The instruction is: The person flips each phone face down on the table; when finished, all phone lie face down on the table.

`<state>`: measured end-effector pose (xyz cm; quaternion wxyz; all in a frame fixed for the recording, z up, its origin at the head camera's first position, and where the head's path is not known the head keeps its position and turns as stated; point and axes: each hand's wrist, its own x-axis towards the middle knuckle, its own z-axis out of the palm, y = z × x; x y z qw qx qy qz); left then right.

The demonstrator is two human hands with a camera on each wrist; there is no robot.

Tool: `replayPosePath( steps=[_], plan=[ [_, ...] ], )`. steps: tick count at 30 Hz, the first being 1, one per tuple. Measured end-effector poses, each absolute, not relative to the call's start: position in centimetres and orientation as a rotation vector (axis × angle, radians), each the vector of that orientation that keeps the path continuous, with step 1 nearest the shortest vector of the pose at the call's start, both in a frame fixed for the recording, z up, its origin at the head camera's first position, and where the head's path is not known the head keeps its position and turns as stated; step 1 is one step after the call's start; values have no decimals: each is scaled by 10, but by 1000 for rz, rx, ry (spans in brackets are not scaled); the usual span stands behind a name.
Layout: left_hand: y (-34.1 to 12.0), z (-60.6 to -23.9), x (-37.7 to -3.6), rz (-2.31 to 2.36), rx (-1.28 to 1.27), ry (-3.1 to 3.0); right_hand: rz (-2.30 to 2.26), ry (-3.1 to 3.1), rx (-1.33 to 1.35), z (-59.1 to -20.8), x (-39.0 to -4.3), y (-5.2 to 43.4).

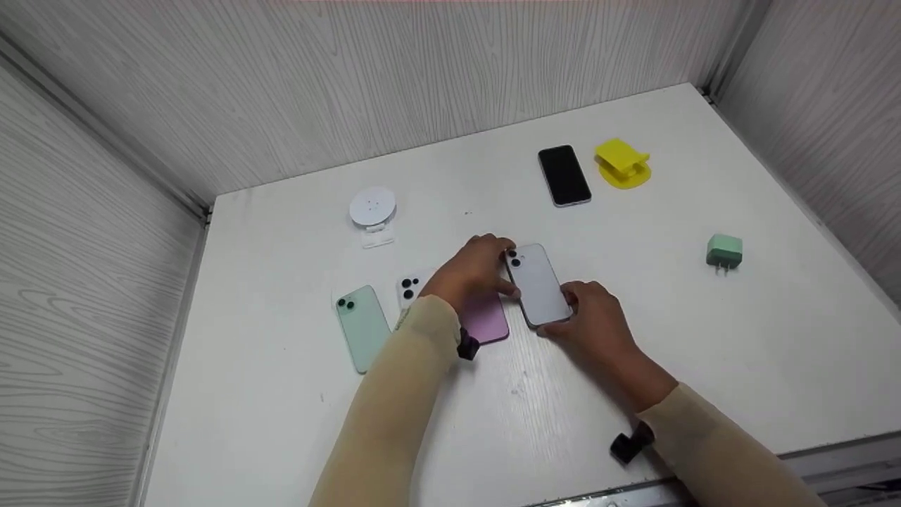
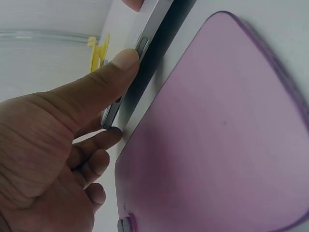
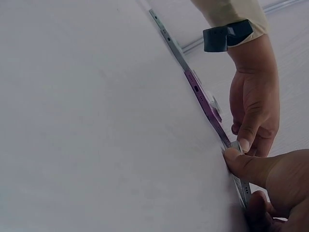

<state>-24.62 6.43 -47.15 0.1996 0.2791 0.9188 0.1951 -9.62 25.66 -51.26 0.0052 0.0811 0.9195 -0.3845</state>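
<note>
A silver phone (image 1: 538, 285) lies back up near the middle of the white table (image 1: 704, 352), camera end away from me. My left hand (image 1: 503, 274) pinches its left edge near the cameras; in the left wrist view the thumb (image 2: 120, 63) presses the metal side of the phone (image 2: 145, 38). My right hand (image 1: 566, 313) grips the phone's near end, with the thumb (image 3: 236, 159) on its edge (image 3: 240, 182). A purple phone (image 1: 487, 322) lies right beside it, partly under my left wrist, and fills the left wrist view (image 2: 217, 135).
A green phone (image 1: 362, 327) and a white phone (image 1: 408, 287) lie left of the purple one. A white round stand (image 1: 373, 208) sits behind them. At the back right are a black phone (image 1: 564, 176) and a yellow stand (image 1: 623, 163); a green charger (image 1: 723, 252) sits right.
</note>
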Motion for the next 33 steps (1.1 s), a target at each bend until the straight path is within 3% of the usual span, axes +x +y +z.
replayPosePath(
  steps=[22,33],
  plan=[
    [66,-474,-237,422,759,2677,-1110,2809,179,-500,-109,267],
    [67,-473,-229,406,737,2702,-1098,2992,405,-480,-219,306]
  ],
)
